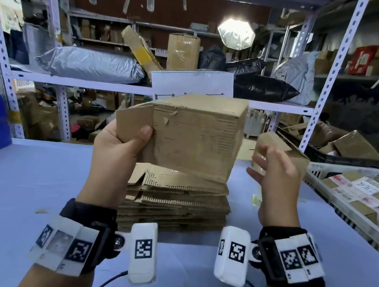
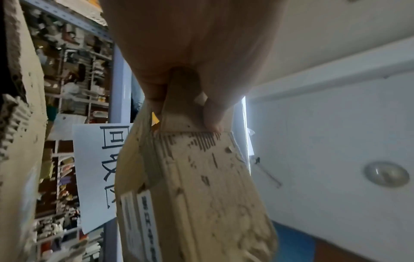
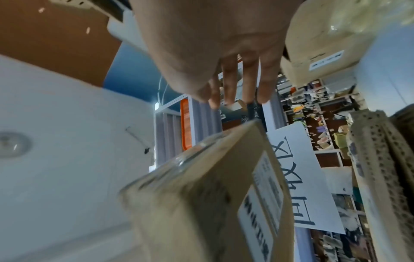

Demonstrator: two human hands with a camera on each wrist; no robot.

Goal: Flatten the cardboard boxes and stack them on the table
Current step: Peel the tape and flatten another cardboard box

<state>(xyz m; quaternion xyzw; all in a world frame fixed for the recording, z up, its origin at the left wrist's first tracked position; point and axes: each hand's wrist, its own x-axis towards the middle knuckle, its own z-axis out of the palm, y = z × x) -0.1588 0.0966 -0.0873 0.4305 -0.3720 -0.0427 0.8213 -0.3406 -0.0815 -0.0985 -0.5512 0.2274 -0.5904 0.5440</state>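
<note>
Two hands are up in front of you above the pale blue table (image 1: 30, 181). Behind it stands the metal shelving (image 1: 142, 90), loaded with parcels and bags. At the table's right edge sits a white basket (image 1: 324, 185) of taped cartons. Right in front of you lies the stack of flattened cardboard (image 1: 174, 205). Above that stack your left hand (image 1: 119, 147) holds a worn cardboard box (image 1: 197, 134) upright, thumb pressed over a side flap with the fingers behind it. Your right hand (image 1: 275, 173) hovers just right of the box, fingers spread and straight, gripping nothing. A smaller carton (image 1: 301, 160) sits behind that hand.
</note>
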